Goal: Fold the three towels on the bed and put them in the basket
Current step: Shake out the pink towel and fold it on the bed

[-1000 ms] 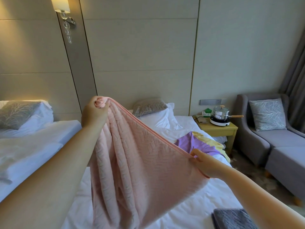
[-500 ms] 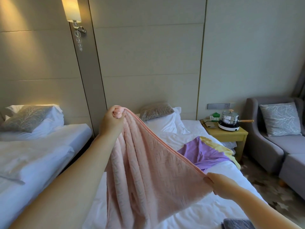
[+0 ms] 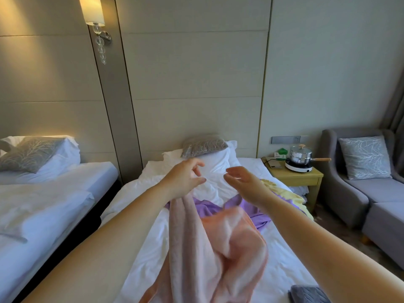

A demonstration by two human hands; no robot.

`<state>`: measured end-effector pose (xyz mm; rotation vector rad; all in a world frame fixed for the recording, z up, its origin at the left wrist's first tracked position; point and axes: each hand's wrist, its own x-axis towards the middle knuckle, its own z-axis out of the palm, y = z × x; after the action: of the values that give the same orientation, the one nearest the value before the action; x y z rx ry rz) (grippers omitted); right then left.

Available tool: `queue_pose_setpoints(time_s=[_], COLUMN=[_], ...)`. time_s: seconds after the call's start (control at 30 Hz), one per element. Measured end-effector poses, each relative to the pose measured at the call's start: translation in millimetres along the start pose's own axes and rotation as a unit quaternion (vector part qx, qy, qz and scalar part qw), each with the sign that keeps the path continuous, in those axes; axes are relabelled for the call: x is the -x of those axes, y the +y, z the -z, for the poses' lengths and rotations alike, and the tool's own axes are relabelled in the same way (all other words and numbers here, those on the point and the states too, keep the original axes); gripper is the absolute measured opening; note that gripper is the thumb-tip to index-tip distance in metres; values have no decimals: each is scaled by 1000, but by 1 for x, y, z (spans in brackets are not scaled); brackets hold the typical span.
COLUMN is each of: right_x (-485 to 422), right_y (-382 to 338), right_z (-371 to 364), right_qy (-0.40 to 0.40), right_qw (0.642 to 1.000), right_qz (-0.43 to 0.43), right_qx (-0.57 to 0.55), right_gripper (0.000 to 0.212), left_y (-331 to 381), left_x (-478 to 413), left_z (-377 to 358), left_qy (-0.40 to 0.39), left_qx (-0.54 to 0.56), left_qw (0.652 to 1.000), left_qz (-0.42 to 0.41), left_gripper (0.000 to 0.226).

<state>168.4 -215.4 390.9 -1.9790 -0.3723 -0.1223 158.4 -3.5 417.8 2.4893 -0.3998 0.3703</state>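
White bed (image 3: 153,241), apparently loose pink towel (image 3: 209,254), empty hands.

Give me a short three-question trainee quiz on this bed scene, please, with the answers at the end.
1. True or false: the left hand is gripping the pink towel.
2. Which towel lies partly under the pink one? A) purple towel B) grey towel C) yellow towel
3. Fill in: the pot stands on the ____.

Key:
1. False; both the left and the right hand are open above it.
2. A
3. bedside table
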Motion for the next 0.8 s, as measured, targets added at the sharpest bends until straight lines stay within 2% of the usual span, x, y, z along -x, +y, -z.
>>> queue_pose_setpoints(time_s=[0.07,0.17,0.33,0.4,0.5,0.6,0.67,0.73,0.8], right_x=[0,4,11,13,18,25,29,32,34], right_y=[-1,-3,-23,-27,-25,-18,-10,-4,-3], right_z=[0,-1,-13,-12,-7,-4,-6,-14,-23], right_qy=[-42,-91,-153,-148,-143,-169,-187,-190,-148], right_qw=[999,993,983,984,986,983,980,980,987], right_qz=[18,59,98,85,78,68,61,54,53], right_qx=[17,51,-30,-43,-28,-27,-2,-5,-15], right_gripper=[46,61,34,21,22,15,12,24,34], left_y=[4,16,46,52,51,45,42,44,49], left_x=[5,12,16,17,17,18,19,22,24], left_z=[4,12,26,36,52,63,68,74,78], left_qy=[21,34,74,84,46,4,36,89,118], left_qx=[-19,-32,-31,-39,-65,-112,-102,-70,-33], left_qw=[999,991,976,974,981,983,984,982,978], left_qz=[-45,-127,-201,-206,-175,-144,-142,-151,-167], left_gripper=[21,11,21,29,38,27,22,20,17])
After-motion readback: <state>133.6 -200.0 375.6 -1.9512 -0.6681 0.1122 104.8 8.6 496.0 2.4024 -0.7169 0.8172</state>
